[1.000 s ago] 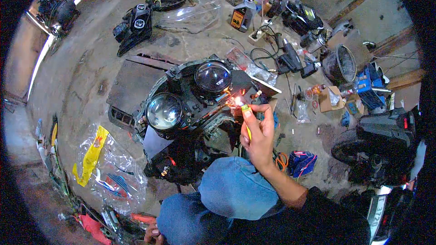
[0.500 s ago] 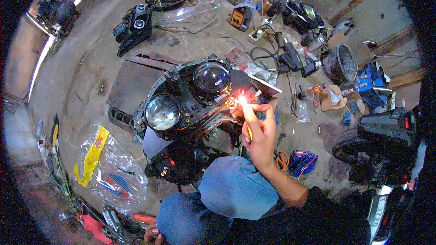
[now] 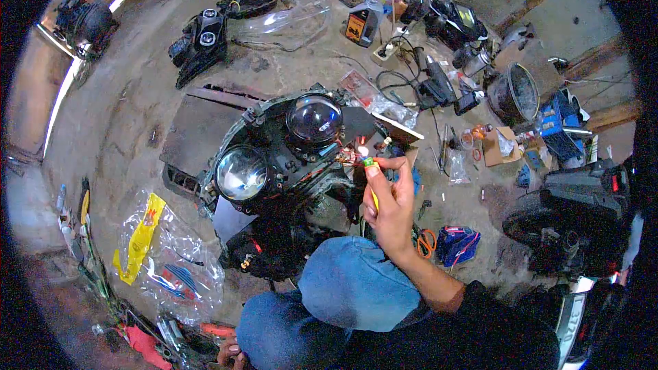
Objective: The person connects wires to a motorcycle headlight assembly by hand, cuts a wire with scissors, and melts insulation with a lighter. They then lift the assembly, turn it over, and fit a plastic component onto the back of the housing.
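Note:
My right hand (image 3: 391, 192) is closed round a yellow and green lighter (image 3: 371, 164), with the thumb near its top. A small flame shows just above the lighter, beside thin wires (image 3: 351, 156) at the right side of a black headlight assembly (image 3: 281, 144). Two round lenses sit in that assembly, one upper (image 3: 314, 119) and one lower left (image 3: 241, 173). At the bottom, my left hand (image 3: 232, 355) is by my knee, next to a red-orange object (image 3: 217, 329); its fingers are partly hidden and I cannot tell what they hold.
A plastic bag with a yellow strip (image 3: 142, 236) lies at the left. Behind stand a dark bottle (image 3: 363, 22) and a black headlight part (image 3: 205, 41). At the right are a heat gun (image 3: 439, 75), a bucket (image 3: 514, 92), a blue crate (image 3: 558, 127) and a wheel (image 3: 538, 223).
The bright glow at the lighter has shrunk to a small flame, and the lighter's green top and the wires now show. The whole view has shifted slightly.

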Demonstrator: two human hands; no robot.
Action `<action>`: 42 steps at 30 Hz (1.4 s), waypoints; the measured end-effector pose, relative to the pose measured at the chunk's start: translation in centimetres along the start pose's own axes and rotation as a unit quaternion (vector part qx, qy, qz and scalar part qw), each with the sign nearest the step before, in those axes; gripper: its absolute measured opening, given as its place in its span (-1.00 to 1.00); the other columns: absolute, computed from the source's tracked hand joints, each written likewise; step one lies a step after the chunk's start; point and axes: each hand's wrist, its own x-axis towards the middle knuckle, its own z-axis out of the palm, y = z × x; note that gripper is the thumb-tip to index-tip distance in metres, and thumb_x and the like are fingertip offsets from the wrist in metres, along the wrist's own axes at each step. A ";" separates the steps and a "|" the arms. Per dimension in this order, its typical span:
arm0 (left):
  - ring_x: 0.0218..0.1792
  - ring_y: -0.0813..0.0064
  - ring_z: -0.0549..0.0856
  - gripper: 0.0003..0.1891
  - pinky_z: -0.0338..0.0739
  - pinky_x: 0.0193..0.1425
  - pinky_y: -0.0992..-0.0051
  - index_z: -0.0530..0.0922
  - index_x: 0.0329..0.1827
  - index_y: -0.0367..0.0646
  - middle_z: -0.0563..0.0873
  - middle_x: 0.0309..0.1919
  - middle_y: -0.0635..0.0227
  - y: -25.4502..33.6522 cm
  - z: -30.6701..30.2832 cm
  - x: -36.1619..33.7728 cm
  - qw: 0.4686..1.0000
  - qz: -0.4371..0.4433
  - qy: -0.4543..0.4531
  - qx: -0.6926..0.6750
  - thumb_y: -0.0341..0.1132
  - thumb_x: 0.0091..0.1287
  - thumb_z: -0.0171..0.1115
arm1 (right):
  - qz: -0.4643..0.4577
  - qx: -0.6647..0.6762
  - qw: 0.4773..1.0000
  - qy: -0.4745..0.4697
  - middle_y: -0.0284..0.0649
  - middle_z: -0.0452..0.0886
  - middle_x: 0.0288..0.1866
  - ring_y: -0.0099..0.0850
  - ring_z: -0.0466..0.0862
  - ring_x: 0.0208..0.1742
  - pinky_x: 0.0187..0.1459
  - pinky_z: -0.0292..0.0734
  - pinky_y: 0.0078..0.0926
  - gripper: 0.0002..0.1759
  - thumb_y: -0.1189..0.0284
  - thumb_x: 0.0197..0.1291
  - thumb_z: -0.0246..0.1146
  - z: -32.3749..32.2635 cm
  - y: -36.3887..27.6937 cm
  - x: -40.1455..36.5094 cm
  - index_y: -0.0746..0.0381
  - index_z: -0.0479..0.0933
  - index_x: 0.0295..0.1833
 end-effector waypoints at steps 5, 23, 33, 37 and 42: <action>-0.12 0.21 0.72 -0.74 0.63 -0.02 0.21 0.69 -0.03 -0.28 0.64 -0.16 0.16 0.2 0.1 -0.6 1.000 0.000 0.010 0.005 -0.24 0.51 0.20 | 0.007 0.016 1.000 0.010 -0.43 0.37 -0.59 -0.70 0.25 -0.69 -0.70 0.06 -0.63 -0.76 0.24 0.63 0.21 -1.3 -0.6 -0.2 0.07 0.39 0.21; 0.29 0.16 0.61 -0.71 0.40 0.49 0.25 0.68 0.13 -0.26 0.65 0.18 0.08 -0.5 2.5 1.0 0.976 -0.131 -0.042 0.171 -0.25 0.62 0.10 | -0.131 -0.692 0.705 -0.082 -0.08 0.72 0.13 -0.30 0.70 0.14 0.19 0.58 -0.34 -0.65 0.32 0.65 0.18 -38.5 21.1 12.0 0.28 0.58 0.35; 0.13 0.35 0.65 -0.58 0.52 0.28 0.33 0.48 0.34 -0.17 0.70 0.14 0.16 -2.0 7.7 7.8 0.944 -0.278 -0.086 0.152 -0.04 0.68 0.19 | -0.312 -0.393 0.846 -0.179 -0.08 0.67 0.18 -0.17 0.66 0.26 0.35 0.50 -0.27 -0.71 0.37 0.55 0.24 -8.6 -6.9 13.3 0.35 0.69 0.14; -0.03 0.53 0.59 -0.65 0.50 0.16 0.42 0.53 0.12 -0.19 0.67 -0.09 0.34 -1.5 9.6 8.0 0.942 -0.249 -0.127 0.185 -0.04 0.70 0.18 | -0.276 -0.405 0.827 -0.274 -0.08 0.66 0.19 -0.16 0.65 0.28 0.35 0.50 -0.28 -0.66 0.25 0.57 0.27 -5.5 -5.7 14.8 0.34 0.72 0.07; -0.02 0.58 0.60 -0.57 0.48 0.21 0.48 0.69 0.14 -0.31 0.74 -0.06 0.42 -1.2 10.2 8.4 0.923 -0.316 -0.182 0.125 -0.03 0.69 0.18 | -0.156 -0.299 0.883 -0.327 -0.20 0.62 0.25 -0.36 0.56 0.36 0.42 0.37 -0.38 -0.61 0.25 0.61 0.25 -4.5 -3.9 15.6 0.40 0.68 0.16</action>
